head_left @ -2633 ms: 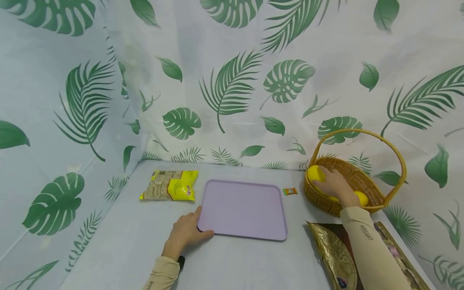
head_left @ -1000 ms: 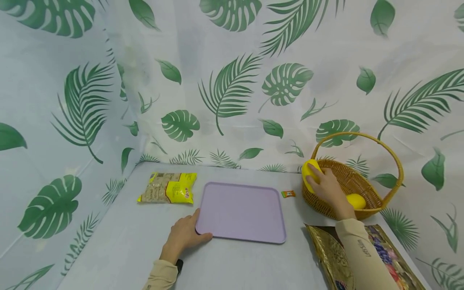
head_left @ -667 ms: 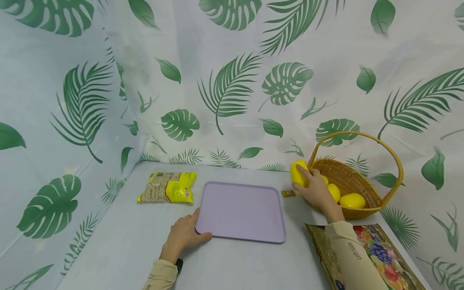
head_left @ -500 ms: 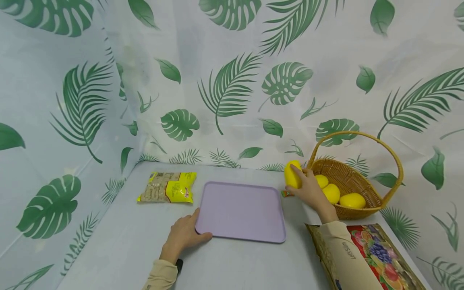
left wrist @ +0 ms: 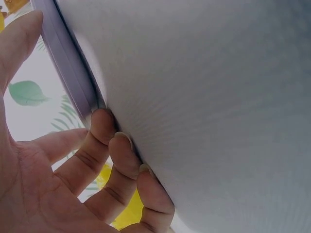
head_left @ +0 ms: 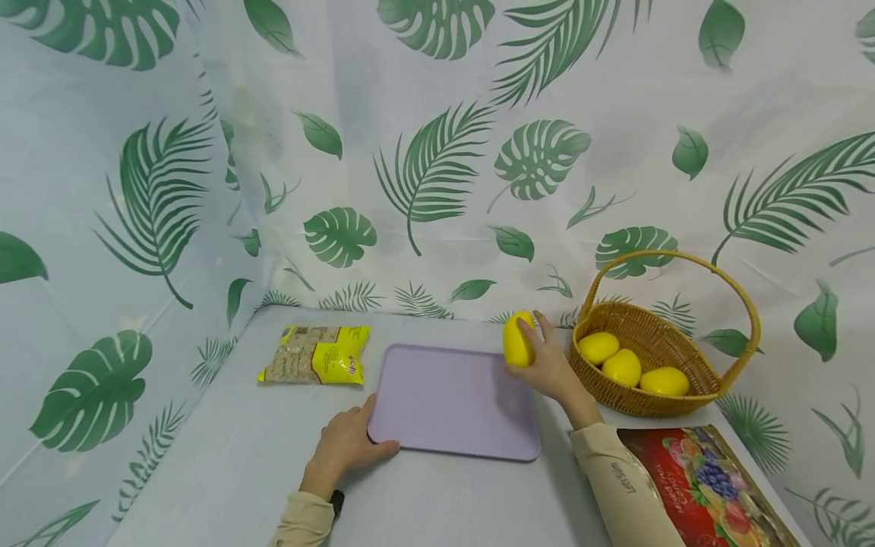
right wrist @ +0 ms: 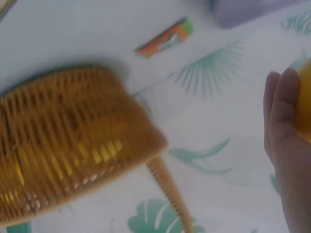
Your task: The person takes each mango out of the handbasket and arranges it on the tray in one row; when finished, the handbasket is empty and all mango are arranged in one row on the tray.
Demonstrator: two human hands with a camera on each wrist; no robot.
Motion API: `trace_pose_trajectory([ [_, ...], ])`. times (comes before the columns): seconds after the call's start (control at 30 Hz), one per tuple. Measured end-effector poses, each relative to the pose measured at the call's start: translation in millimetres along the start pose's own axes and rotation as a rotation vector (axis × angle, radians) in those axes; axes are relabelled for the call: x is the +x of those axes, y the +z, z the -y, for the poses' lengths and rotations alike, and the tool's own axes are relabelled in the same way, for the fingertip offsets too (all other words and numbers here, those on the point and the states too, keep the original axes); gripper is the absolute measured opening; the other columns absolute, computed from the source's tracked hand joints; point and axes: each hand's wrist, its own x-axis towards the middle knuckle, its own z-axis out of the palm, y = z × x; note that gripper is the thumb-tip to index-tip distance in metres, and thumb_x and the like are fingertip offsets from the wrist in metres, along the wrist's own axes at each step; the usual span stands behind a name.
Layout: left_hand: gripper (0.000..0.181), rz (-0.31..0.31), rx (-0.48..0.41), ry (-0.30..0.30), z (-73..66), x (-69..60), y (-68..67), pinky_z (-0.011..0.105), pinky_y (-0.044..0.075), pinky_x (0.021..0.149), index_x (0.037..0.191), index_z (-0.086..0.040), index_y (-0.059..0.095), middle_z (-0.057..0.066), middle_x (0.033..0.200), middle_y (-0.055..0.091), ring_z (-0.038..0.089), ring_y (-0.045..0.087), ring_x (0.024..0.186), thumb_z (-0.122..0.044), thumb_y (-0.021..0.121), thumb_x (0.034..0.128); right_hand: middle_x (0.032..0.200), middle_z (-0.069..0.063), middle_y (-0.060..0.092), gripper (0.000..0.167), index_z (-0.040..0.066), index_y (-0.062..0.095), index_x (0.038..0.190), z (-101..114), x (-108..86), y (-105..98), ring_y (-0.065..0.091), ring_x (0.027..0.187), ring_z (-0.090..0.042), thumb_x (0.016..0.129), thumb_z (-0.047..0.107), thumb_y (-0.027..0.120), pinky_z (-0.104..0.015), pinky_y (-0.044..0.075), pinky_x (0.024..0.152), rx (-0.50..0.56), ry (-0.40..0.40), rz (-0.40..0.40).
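Observation:
My right hand [head_left: 550,368] grips a yellow lemon-like fruit [head_left: 517,339] above the back right corner of a pale purple tray [head_left: 451,403]. In the right wrist view, the hand [right wrist: 286,131] has its fingers against the yellow fruit [right wrist: 304,104] at the right edge. My left hand [head_left: 347,443] rests at the tray's front left corner, thumb along the front edge. The left wrist view shows that hand [left wrist: 73,165] with its fingertips by the rim of the tray [left wrist: 68,58]. Several yellow fruits [head_left: 622,368] lie in the wicker basket [head_left: 656,334] on the right.
A yellow and clear bag [head_left: 317,355] lies left of the tray. A red and gold candy bag [head_left: 704,479] lies in front of the basket, partly under the right sleeve. The right wrist view shows a small orange and green packet [right wrist: 167,39] between basket and tray.
My right hand has lifted the yellow fruit out of the basket and carried it left to the tray's back right corner. My left hand has stayed at the tray's corner.

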Motion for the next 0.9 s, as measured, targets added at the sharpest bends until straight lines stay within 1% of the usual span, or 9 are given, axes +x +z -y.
trace_pose_trajectory([
  [0.07,0.100,-0.003,-0.001,0.001,-0.5,0.2,-0.1,0.059,0.053,0.092,0.149,-0.004,0.045,0.022,0.127,0.067,0.040,0.065,0.113,-0.059,0.080,0.0735,0.165,-0.025,0.015,0.090,0.007,0.033,0.156,3,0.6,6,0.043,0.134,-0.054,0.080,0.027,0.078,-0.065,0.046,0.102,-0.002,-0.015,0.003],
  [0.17,0.100,-0.010,-0.004,0.008,-1.0,0.7,-0.3,0.059,0.053,0.091,0.149,-0.003,0.045,0.022,0.126,0.067,0.040,0.065,0.112,-0.058,0.081,0.0733,0.164,-0.025,0.021,0.090,0.007,0.035,0.155,9,1.5,14,0.046,0.133,-0.054,0.079,0.029,0.078,-0.066,0.046,0.099,-0.009,-0.028,0.014],
  [0.37,0.100,-0.015,-0.007,0.009,-0.9,2.0,0.0,0.058,0.053,0.091,0.149,-0.004,0.045,0.022,0.126,0.067,0.039,0.065,0.111,-0.059,0.080,0.0736,0.163,-0.024,0.025,0.090,0.008,0.039,0.154,19,3.5,33,0.049,0.131,-0.051,0.076,0.031,0.079,-0.061,0.048,0.099,0.025,-0.033,0.053],
  [0.53,0.100,-0.014,-0.012,0.005,-0.5,1.3,-0.2,0.058,0.053,0.091,0.149,-0.004,0.045,0.022,0.125,0.067,0.039,0.065,0.111,-0.059,0.081,0.0732,0.162,-0.022,0.029,0.091,0.011,0.042,0.152,30,0.1,54,0.052,0.127,-0.048,0.074,0.036,0.081,-0.058,0.050,0.098,0.026,0.005,0.120],
  [0.63,0.100,-0.006,-0.015,0.000,-0.5,0.0,0.1,0.059,0.052,0.092,0.149,-0.004,0.045,0.022,0.126,0.067,0.040,0.065,0.112,-0.059,0.081,0.0731,0.157,-0.021,0.038,0.086,0.009,0.048,0.149,35,-3.1,66,0.055,0.123,-0.042,0.074,0.038,0.081,-0.054,0.051,0.097,0.000,0.008,0.148],
  [0.77,0.100,-0.001,-0.010,-0.003,-0.5,-0.6,0.6,0.059,0.052,0.093,0.149,-0.004,0.045,0.022,0.126,0.067,0.040,0.065,0.112,-0.059,0.081,0.0733,0.150,-0.017,0.047,0.078,0.007,0.054,0.143,43,-4.4,76,0.059,0.115,-0.033,0.076,0.037,0.079,-0.048,0.052,0.094,-0.022,-0.025,0.147],
  [0.9,0.100,-0.004,0.000,-0.004,-0.2,0.0,0.5,0.059,0.052,0.092,0.149,-0.004,0.045,0.022,0.126,0.067,0.040,0.065,0.112,-0.060,0.080,0.0734,0.150,-0.018,0.047,0.076,0.007,0.054,0.142,50,-2.4,81,0.060,0.112,-0.032,0.076,0.034,0.080,-0.048,0.052,0.092,-0.021,-0.042,0.143],
])
